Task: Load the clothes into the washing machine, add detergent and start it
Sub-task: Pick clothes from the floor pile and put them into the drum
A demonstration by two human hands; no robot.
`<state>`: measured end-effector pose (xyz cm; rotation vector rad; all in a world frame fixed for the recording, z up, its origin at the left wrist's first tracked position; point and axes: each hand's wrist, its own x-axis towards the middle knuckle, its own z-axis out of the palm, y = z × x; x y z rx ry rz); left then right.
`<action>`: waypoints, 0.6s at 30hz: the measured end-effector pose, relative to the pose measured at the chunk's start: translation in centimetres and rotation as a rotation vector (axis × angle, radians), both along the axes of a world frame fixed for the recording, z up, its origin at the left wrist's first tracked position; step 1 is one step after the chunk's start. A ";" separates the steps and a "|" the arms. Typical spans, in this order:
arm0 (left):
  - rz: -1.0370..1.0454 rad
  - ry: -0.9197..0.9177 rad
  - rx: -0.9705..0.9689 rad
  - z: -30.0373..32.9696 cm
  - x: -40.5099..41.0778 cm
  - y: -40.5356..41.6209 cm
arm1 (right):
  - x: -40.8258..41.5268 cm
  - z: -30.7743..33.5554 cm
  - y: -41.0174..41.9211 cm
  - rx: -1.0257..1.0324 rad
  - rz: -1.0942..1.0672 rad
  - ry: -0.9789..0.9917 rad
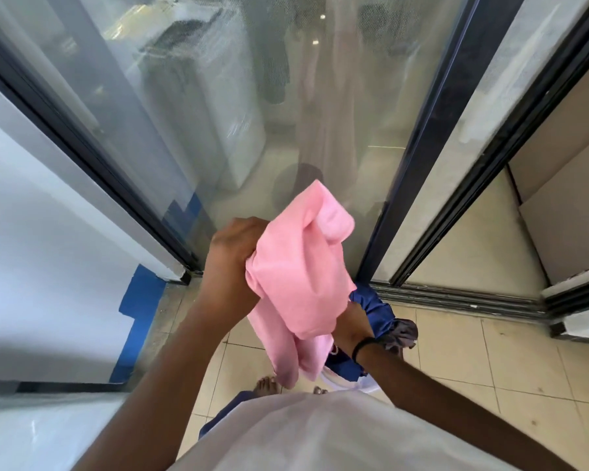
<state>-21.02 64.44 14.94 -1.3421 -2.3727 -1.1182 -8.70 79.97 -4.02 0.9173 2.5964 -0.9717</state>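
Laundry was still in the person's hands and nothing had reached the washing machine (201, 107), so the task looked barely begun: loading, detergent and starting all seemed left to do. The machine, a pale boxy top-loader, stood far off and to the left behind a closed sliding glass door (252, 96) whose dark metal frame ran diagonally across the view. The glass was hazy and streaked, so the machine showed only dimly.

The left hand (232, 266) was closed in a fist around a bunched fold of a pink garment (303, 277). That cloth looked soft, matte and lightweight, crumpled at the top and hanging in loose folds toward the floor. The right hand (351, 324), with a thin black band at the wrist, was mostly hidden behind the pink cloth; whether it was gripping anything could not be told. Just beyond it lay a dark blue garment (374, 307) with a slight sheen, and a small grey crumpled piece (402, 331) beside that.

Beneath them, pale glossy square floor tiles (473, 351) with thin grout lines covered the floor. A white wall (31, 232) edged with blue tape stood at the left.
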 end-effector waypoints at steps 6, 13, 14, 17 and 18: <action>0.132 -0.064 -0.425 -4.8 -1.7 -3.5 | -0.9 5.2 2.0 0.163 -0.014 0.301; 0.215 -0.113 -0.378 -6.2 1.7 -5.6 | -4.5 14.5 -1.0 0.206 0.201 0.766; 0.200 -0.117 -0.347 -5.6 2.2 -5.7 | -5.1 15.7 -2.4 0.155 0.228 0.820; 0.314 -0.247 -0.252 -3.3 4.1 -5.8 | -5.9 18.4 -6.6 -0.035 0.323 0.934; 0.402 -0.381 -0.268 -2.7 4.4 -6.2 | -6.0 18.8 -7.7 -0.111 0.366 0.944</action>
